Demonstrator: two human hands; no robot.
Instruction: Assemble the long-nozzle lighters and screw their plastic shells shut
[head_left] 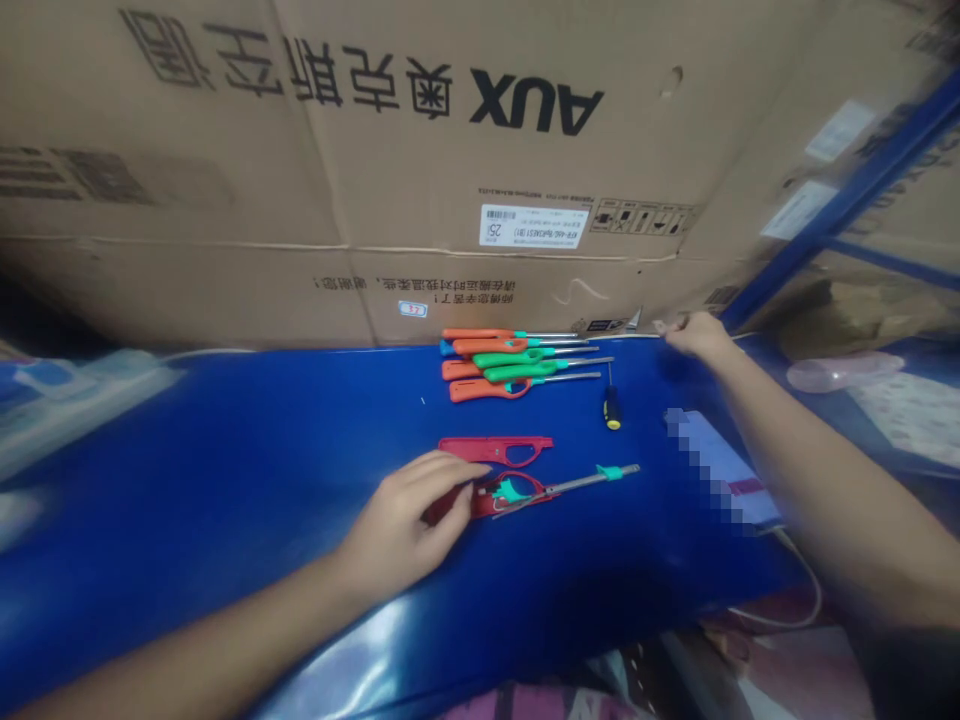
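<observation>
My left hand [409,520] rests on the blue table [225,470], fingers curled over the handle end of an opened red lighter [525,490] whose teal insides and metal tube point right. A separate red lighter shell half [495,448] lies just beyond it. My right hand [694,335] reaches to the table's far edge by the cardboard box, fingers pinched on something small I cannot make out. A small black and yellow screwdriver [612,405] lies between the hands.
Several orange and green long lighters [517,362] lie stacked at the far edge. A large AUX cardboard box [450,170] walls off the back. A phone [716,465] lies at the right, with a blue rack post [840,200] and a clear plastic lid [840,372] beyond.
</observation>
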